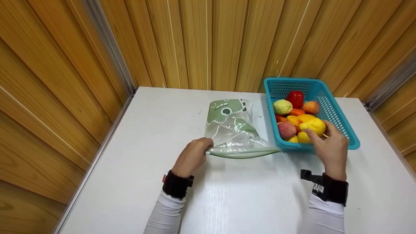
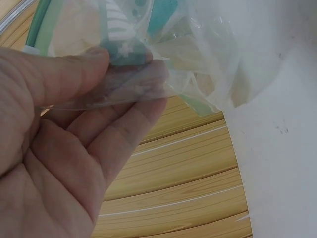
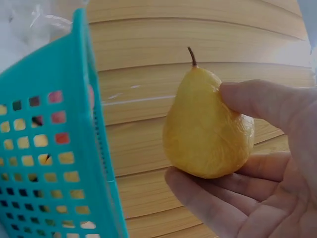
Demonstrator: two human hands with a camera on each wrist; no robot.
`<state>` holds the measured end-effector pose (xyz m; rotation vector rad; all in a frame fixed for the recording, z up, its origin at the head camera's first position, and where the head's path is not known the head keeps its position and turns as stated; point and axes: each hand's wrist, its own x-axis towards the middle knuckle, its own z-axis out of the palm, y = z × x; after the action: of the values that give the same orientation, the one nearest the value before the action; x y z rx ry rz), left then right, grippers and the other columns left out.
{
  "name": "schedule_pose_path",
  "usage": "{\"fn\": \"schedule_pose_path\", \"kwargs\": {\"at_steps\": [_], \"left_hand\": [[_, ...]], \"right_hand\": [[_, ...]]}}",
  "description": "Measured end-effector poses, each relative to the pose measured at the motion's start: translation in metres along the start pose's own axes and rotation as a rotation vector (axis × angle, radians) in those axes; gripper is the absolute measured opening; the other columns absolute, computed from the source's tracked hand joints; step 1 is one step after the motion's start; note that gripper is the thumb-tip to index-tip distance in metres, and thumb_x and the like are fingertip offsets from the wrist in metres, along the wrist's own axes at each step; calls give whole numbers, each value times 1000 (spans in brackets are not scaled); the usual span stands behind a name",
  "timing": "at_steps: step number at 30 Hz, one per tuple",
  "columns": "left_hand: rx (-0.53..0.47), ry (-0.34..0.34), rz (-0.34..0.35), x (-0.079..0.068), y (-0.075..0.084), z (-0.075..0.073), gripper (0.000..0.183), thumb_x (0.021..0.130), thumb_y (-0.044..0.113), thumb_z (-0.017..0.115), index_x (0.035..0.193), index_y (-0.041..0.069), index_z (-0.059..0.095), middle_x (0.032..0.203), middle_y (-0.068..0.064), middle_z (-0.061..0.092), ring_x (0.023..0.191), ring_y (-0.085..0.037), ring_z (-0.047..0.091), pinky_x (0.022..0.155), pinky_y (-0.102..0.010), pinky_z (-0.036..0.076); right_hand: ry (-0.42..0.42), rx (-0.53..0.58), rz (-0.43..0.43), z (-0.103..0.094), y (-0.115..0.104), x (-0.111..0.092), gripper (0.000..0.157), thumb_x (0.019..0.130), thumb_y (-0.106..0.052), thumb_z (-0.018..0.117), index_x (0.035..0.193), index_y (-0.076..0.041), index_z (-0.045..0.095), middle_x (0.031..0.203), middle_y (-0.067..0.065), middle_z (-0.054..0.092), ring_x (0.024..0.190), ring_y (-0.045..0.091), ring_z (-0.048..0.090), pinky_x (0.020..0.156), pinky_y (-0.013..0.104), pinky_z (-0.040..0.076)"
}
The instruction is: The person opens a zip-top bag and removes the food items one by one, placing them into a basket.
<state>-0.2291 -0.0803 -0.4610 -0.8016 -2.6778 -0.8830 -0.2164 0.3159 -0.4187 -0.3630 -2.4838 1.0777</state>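
Note:
My left hand [image 1: 193, 155] pinches the left end of the zipper edge of a clear zip bag [image 1: 224, 135] with a green cartoon print. Thumb and fingers show on both sides of the film [image 2: 133, 82] in the left wrist view. The bag lies on the table with its green zipper side toward me. A yellow pear [image 3: 205, 129] with a brown stem is held between the thumb and fingers of my right hand [image 1: 333, 151]. In the head view it overlaps the near right part of the blue-green basket [image 1: 339, 117].
Inside the basket are a red bell pepper [image 1: 295, 99], a pale green round item [image 1: 282, 107], peaches [image 1: 287, 130] and several yellow and orange items. The basket stands right of the bag on the white table [image 1: 146, 130]. Wood-patterned walls [image 1: 195, 42] rise behind and at both sides.

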Motion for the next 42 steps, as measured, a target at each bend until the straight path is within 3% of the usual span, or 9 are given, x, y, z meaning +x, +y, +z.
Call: {"fn": "schedule_pose_path", "kwargs": {"at_steps": [3, 10, 19, 28, 31, 36, 42], "left_hand": [[2, 1, 0, 0, 0, 1, 28, 79, -22, 63, 84, 6, 66, 84, -3, 70, 78, -18, 65, 71, -35, 56], [3, -1, -2, 0, 1, 0, 28, 79, -21, 63, 84, 6, 67, 85, -4, 70, 77, -19, 65, 72, -36, 56], [2, -4, -4, -1, 1, 0, 31, 77, -23, 62, 84, 6, 66, 85, -2, 69, 78, -17, 64, 72, -34, 56], [20, 4, 2, -1, 0, 0, 32, 76, -25, 63, 85, 6, 67, 85, -2, 69, 79, -16, 65, 71, -32, 56], [16, 7, 4, -2, -1, 0, 32, 75, -25, 63, 86, 6, 67, 85, -2, 69, 78, -17, 65, 71, -32, 56], [14, 18, 5, -1, -1, 1, 30, 78, -23, 63, 87, 5, 68, 85, -3, 70, 80, -19, 67, 72, -33, 57], [17, 21, -6, 0, -1, 2, 27, 80, -20, 64, 90, 4, 70, 90, -6, 72, 84, -22, 70, 76, -35, 58]], "right_hand": [[17, -11, 24, 5, 10, 6, 65, 99, -28, 69, 150, 4, 46, 147, 27, 53, 130, 42, 57, 106, 52, 48], [44, -15, 47, 19, 29, 15, 67, 100, -24, 68, 152, 9, 40, 152, 33, 44, 138, 49, 43, 121, 55, 29], [131, 11, 109, 25, 37, 18, 64, 100, -21, 66, 152, 7, 41, 145, 32, 47, 132, 45, 46, 117, 53, 37], [173, 41, 66, 25, 31, 14, 51, 98, -12, 66, 141, 11, 51, 138, 31, 53, 129, 44, 53, 110, 50, 46], [177, 49, 20, 26, 21, 10, 46, 97, -10, 67, 137, 10, 56, 135, 29, 57, 127, 40, 57, 108, 46, 48], [146, 103, -147, 30, 2, 3, 40, 94, -4, 70, 131, 11, 62, 129, 27, 62, 122, 39, 61, 104, 36, 49], [53, 114, -306, 37, -22, -11, 39, 93, -1, 72, 129, 9, 65, 129, 25, 65, 115, 38, 62, 97, 6, 41]]}}
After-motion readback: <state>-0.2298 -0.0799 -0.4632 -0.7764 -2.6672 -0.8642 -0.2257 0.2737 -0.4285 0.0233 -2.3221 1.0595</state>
